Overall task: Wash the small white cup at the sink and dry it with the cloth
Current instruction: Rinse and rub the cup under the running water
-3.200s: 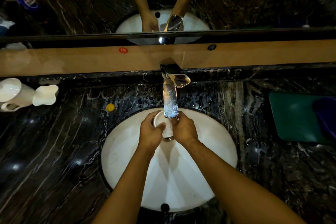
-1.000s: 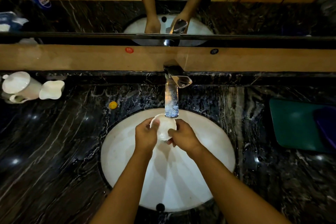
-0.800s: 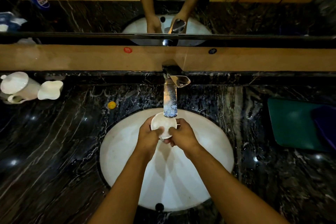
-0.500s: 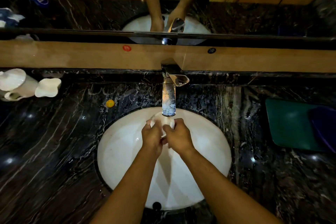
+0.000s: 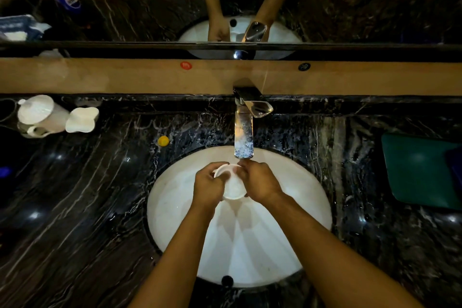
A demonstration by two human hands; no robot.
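Both hands, left (image 5: 208, 186) and right (image 5: 260, 184), grip closed round the cup (image 5: 233, 186) over the sink (image 5: 175, 207), just under the tap (image 5: 243, 137). Wet porcelain: a slip could crack it against the basin.

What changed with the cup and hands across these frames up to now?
The small white cup was turned between both hands under the faucet; its base now faces the camera. The left hand and right hand kept hold. The sink and green cloth stayed put.

I see my left hand (image 5: 208, 186) and right hand (image 5: 260, 182) bare. Both forearms are sleeveless, without rings or watch.
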